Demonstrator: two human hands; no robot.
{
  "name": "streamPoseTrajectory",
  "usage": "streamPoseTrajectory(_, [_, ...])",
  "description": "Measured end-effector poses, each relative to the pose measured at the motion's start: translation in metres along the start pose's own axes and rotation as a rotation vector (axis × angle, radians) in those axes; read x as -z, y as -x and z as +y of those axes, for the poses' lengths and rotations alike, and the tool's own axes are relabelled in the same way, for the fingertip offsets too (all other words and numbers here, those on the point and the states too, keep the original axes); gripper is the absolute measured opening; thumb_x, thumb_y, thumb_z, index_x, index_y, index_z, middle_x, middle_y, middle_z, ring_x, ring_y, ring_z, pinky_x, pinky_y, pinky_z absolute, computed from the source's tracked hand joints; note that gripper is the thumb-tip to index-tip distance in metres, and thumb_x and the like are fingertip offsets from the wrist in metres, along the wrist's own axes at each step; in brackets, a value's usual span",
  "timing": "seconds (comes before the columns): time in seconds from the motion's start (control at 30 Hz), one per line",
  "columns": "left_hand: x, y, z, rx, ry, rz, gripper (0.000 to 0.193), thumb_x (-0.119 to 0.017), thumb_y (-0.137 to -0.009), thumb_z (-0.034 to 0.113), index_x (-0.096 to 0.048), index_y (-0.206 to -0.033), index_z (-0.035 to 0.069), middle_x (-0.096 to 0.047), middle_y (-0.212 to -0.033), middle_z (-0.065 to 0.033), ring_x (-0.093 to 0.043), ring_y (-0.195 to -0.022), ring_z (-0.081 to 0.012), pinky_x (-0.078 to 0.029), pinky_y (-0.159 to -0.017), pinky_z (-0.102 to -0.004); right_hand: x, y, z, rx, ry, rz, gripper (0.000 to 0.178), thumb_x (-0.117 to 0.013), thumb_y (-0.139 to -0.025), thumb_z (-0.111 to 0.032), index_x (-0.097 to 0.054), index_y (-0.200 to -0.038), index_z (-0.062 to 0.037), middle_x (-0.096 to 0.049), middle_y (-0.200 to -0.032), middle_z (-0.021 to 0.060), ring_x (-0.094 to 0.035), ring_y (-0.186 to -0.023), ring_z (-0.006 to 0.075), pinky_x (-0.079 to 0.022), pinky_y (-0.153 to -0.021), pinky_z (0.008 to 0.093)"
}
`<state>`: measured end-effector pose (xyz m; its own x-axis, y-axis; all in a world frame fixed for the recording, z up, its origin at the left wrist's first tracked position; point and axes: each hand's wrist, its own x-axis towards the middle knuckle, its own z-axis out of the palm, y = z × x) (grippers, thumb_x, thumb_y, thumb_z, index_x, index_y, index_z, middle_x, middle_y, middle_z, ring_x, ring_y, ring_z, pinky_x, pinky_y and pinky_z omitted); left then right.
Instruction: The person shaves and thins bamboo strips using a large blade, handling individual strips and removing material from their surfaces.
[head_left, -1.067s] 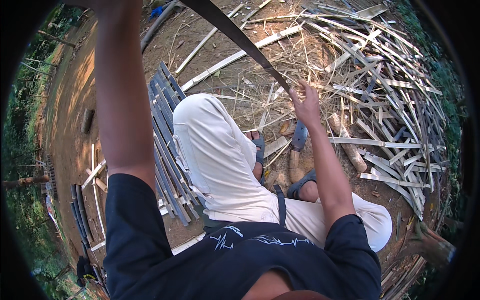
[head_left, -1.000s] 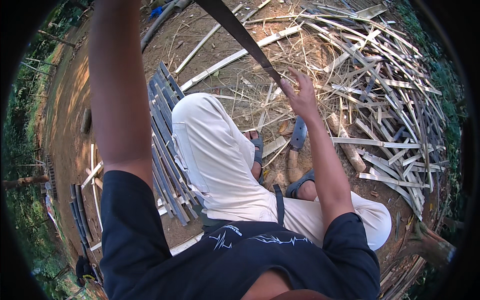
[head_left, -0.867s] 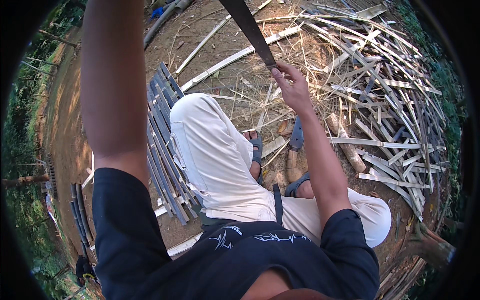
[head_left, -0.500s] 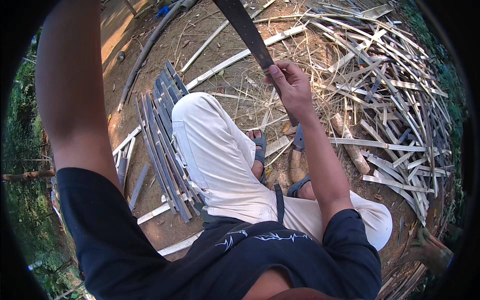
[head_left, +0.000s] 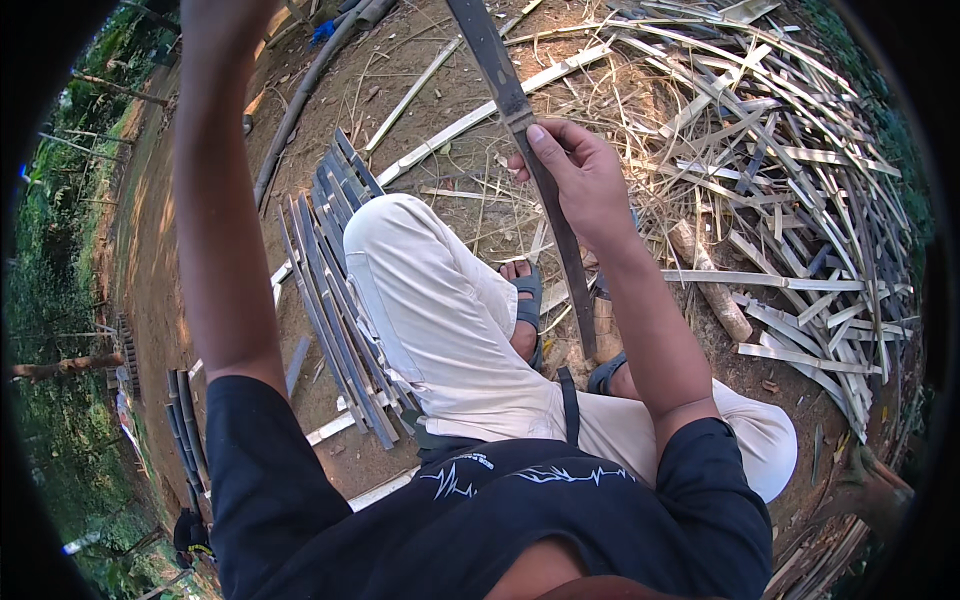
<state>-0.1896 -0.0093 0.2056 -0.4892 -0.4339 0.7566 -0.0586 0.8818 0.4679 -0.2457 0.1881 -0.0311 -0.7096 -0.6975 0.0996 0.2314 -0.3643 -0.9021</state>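
A long dark bamboo strip (head_left: 562, 230) with a node near its middle slants through the view. Its upper part runs out past the top edge, and its lower end points down toward my sandals. My right hand (head_left: 580, 175) grips the strip just below the node, thumb on the near face and fingers curled behind. My left forearm (head_left: 225, 200) reaches up at the left. The left hand itself lies beyond the top edge. Behind the strip's lower end, a light-brown wooden piece (head_left: 604, 325) is partly hidden by the strip.
Split dark strips (head_left: 335, 290) lie in a stack left of my knee. A big heap of pale bamboo strips (head_left: 800, 190) spreads at the right, beside a short round log (head_left: 710, 280). Shavings (head_left: 480, 210) litter the ground ahead. A long pole (head_left: 305, 90) lies at the upper left.
The bamboo strip has slid down toward me, its lower end now nearer my sandals. My left forearm appears farther right, and the whole view has turned slightly, showing more ground at the left.
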Motion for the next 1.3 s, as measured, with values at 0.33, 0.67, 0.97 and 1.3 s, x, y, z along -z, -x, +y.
streamPoseTrajectory(0.33, [-0.039,0.288,-0.017,0.88,0.625,-1.006,0.046,-0.046,-0.106,0.04,-0.053,-0.121,-0.003,-0.064,-0.104,-0.0129,-0.065,-0.092,-0.016,-0.054,-0.079,-0.0291,0.008,-0.003,0.013,0.026,0.02,0.488,0.022,-0.058,-0.102,-0.021,-0.061,-0.102,0.0009,-0.07,-0.084,0.0097,-0.064,-0.068,0.0109,-0.052,-0.063,0.0228])
streamPoseTrajectory(0.67, [0.004,0.278,0.008,1.256,0.933,-1.112,0.045,-0.027,-0.109,0.041,-0.051,-0.111,0.003,-0.044,-0.057,0.0003,-0.039,-0.035,-0.0069,-0.037,-0.034,-0.0213,0.017,-0.004,0.025,0.026,-0.282,0.554,0.023,-0.059,-0.101,-0.022,-0.055,-0.102,0.0009,-0.069,-0.088,0.0135,-0.067,-0.073,0.0177,-0.056,-0.068,0.0288])
streamPoseTrajectory(0.97, [0.026,0.274,0.002,1.225,0.742,-1.102,0.04,-0.031,-0.109,0.037,-0.053,-0.109,0.004,-0.041,-0.057,0.0005,-0.035,-0.035,-0.0055,-0.032,-0.033,-0.0219,0.021,-0.004,0.018,-0.149,-0.394,0.423,0.027,-0.056,-0.102,-0.029,-0.057,-0.094,-0.0025,-0.066,-0.083,0.0098,-0.072,-0.08,0.0236,-0.059,-0.068,0.0364])
streamPoseTrajectory(1.3, [0.055,0.282,-0.041,0.964,0.95,-0.364,0.066,-0.027,-0.105,0.048,-0.041,-0.137,-0.009,-0.057,-0.124,-0.027,-0.066,-0.104,-0.0361,-0.057,-0.088,-0.0463,0.035,-0.024,0.056,-0.298,-0.575,0.489,0.027,-0.049,-0.105,-0.026,-0.056,-0.112,-0.001,-0.066,-0.107,0.0169,-0.065,-0.101,0.0251,-0.054,-0.092,0.0417])
